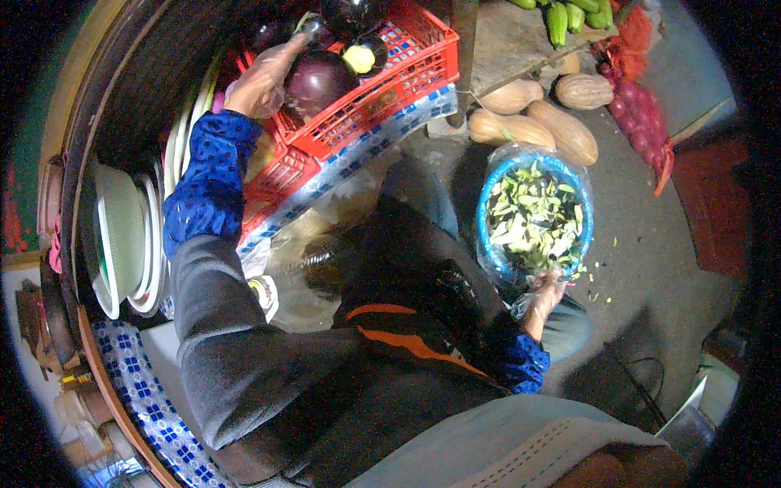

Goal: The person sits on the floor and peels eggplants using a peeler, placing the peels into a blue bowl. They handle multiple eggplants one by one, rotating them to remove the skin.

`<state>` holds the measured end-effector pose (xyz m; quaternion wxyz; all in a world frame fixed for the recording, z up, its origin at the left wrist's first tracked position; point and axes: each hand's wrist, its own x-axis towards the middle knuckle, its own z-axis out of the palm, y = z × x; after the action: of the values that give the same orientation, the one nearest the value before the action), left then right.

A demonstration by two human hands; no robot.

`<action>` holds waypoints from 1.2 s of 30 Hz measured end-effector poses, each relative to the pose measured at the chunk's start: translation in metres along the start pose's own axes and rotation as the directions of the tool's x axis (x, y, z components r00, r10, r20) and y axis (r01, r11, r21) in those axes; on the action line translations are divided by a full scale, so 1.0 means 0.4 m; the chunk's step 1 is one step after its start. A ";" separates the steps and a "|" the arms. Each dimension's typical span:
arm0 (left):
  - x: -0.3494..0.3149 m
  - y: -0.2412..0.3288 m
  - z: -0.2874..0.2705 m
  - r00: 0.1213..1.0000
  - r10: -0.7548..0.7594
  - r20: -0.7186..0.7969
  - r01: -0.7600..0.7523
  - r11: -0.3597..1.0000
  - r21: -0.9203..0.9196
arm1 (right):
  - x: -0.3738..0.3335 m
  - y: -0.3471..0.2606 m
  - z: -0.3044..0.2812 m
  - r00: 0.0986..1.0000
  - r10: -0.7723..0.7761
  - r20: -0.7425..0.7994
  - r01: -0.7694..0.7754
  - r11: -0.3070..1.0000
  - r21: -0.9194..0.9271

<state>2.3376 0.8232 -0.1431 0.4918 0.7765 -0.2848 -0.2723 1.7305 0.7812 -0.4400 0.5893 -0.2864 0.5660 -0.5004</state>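
Note:
My left hand (pixel 264 80), in a clear plastic glove, reaches into a red plastic crate (pixel 386 102) at the upper left. Its fingertips close at the stem end of a small dark eggplant (pixel 316 29). Below them lies a large round purple eggplant (pixel 320 83), and more dark eggplants (pixel 354 15) fill the crate's far end. At the near rim of a blue basin (pixel 483 224) lined with clear plastic is my right hand (pixel 543 294), also gloved. Its fingers are bent together; what they hold is unclear. Pale green and dark vegetable scraps (pixel 533 215) fill the basin.
Several tan squashes (pixel 561 130) lie beyond the basin, beside a red net bag of onions (pixel 639 114). Green vegetables (pixel 569 18) rest on a board above. Stacked white colanders (pixel 122 236) stand at far left. Scraps dot the floor right of the basin.

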 end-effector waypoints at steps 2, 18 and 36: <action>0.014 0.017 0.000 0.983 0.123 0.137 -0.115 0.991 -0.068 | 0.005 0.007 -0.009 1.000 -0.003 0.013 0.004 1.000 -0.030; 0.327 -0.041 0.023 0.865 0.184 0.467 -0.473 0.607 0.638 | 0.021 0.051 -0.013 0.999 -0.011 -0.041 0.011 1.000 -0.023; 0.330 -0.011 0.257 0.809 -0.008 0.588 -0.588 -0.020 0.809 | 0.034 0.076 -0.022 0.997 0.065 -0.032 -0.065 0.998 0.010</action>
<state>2.3570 0.6686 -0.2038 -0.2041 0.7289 -0.6515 -0.0500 1.7284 0.7812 -0.4743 0.5973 -0.2570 0.5822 -0.4881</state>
